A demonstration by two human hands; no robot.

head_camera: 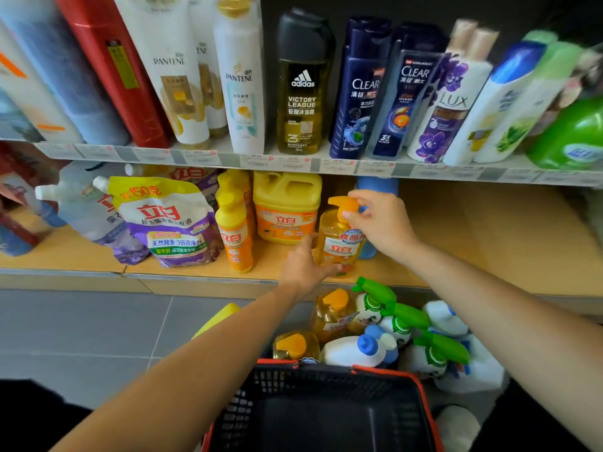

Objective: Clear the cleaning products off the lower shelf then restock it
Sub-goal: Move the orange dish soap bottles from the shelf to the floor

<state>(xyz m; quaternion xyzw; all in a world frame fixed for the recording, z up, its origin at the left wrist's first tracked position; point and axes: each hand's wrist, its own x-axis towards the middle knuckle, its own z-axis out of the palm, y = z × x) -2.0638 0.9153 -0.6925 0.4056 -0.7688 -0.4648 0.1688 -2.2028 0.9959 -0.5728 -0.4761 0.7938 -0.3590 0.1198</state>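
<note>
Grip: right hand (380,223) pinches the orange pump head of the pump bottle (337,243) between thumb and fingertips; left hand (301,265) curls around the bottle's lower body from its left side.
Pump bottle: upright on the lower shelf (473,239), close to the front edge, with yellow liquid inside and an orange and white label facing out.
Left of the pump bottle: yellow jug (287,207) just beside it, then slim yellow bottles (233,226), then a purple refill pouch (169,223) leaning back.
Behind the pump bottle: blue bottle (377,185), largely hidden by the right hand.
Below the pump bottle: a cluster in front of the shelf, with green trigger sprayers (401,316), two more yellow pump bottles (329,313) and a white bottle with a blue cap (359,350).
Further below the pump bottle: black basket (326,409) with a red rim, just under both forearms.
Above the pump bottle: upper shelf (293,163) carrying a row of shampoo bottles (303,83).
</note>
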